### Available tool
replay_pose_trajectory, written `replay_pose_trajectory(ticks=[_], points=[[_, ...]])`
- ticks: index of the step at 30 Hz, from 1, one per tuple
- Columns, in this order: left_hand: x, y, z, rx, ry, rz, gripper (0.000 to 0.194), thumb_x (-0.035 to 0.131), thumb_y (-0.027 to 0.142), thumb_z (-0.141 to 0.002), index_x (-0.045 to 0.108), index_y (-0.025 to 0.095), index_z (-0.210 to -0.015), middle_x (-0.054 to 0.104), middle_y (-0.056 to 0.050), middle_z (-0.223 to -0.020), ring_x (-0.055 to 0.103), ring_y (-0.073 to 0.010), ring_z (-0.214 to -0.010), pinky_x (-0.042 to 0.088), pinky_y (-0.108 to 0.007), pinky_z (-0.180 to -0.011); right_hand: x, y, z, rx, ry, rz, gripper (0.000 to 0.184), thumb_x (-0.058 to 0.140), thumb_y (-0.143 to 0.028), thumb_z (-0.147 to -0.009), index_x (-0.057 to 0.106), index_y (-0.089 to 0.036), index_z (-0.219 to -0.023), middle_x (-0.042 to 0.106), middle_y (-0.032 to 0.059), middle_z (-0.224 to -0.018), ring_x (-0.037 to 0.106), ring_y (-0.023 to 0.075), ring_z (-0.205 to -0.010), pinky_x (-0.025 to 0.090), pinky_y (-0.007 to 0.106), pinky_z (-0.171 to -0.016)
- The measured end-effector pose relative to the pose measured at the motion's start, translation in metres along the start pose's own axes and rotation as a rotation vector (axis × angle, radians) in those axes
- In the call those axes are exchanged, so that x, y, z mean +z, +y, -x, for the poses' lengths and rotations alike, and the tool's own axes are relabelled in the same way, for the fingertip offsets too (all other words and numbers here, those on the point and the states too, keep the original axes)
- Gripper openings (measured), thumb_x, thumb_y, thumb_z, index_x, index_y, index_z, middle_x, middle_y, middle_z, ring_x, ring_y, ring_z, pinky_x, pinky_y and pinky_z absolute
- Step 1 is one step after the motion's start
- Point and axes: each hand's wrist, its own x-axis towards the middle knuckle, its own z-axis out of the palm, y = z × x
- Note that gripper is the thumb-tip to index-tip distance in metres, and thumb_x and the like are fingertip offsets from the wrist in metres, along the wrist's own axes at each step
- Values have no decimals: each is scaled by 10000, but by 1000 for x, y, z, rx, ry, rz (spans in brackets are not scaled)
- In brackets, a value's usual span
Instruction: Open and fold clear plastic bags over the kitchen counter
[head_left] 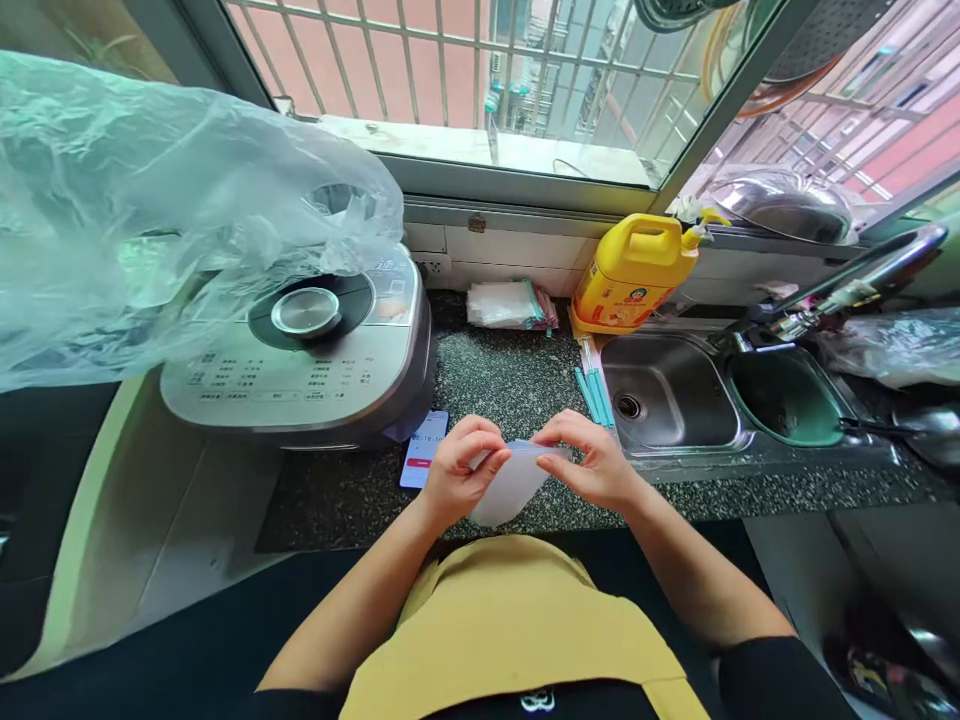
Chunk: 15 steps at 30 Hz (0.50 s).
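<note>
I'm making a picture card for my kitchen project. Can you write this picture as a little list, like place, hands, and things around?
place: dark speckled counter by a window
left hand: pinches the top edge of a small clear plastic bag
right hand: pinches the same edge from the other side
beside left hand: phone lying flat, screen lit
behind the phone: rice cooker, partly under a big plastic sheet
at the back: yellow jug, stack of bags
to the right: steel sink with a green basin
</note>
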Motion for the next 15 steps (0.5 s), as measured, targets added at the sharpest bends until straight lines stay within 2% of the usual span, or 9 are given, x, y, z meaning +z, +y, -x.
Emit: replay_pose_trajectory(ticks=[4,7,12,15], points=[[-10,0,-1,116,-51,-17,80,574,197,-828,616,187,-760,565,-21,-713,536,-124,-681,457,-242,-603,18,-12,2,-8,64,11,79,600,-252,-833,653,-196,-815,662,33,-733,558,156,-716,465,304,-674],[-13,-1,1,139,-78,2,52,584,168,-821,616,187,-785,551,-15,-730,531,-113,-681,456,-229,-597,29,-17,5,-25,143,9,86,570,-199,-847,652,-194,-821,658,35,-735,562,153,-725,471,300,-675],[-9,-3,4,186,-111,12,32,594,178,-818,617,198,-826,559,-21,-771,542,-117,-701,467,-236,-608,33,-22,14,-13,262,-25,128,549,-133,-844,635,-205,-904,663,34,-790,576,150,-756,486,306,-695],[0,-2,1,170,-74,34,216,670,256,-769,602,204,-968,588,-42,-834,557,-150,-782,483,-285,-689,28,-22,19,-23,310,-70,163,561,-119,-836,620,-212,-956,666,31,-810,573,148,-760,490,304,-701]])
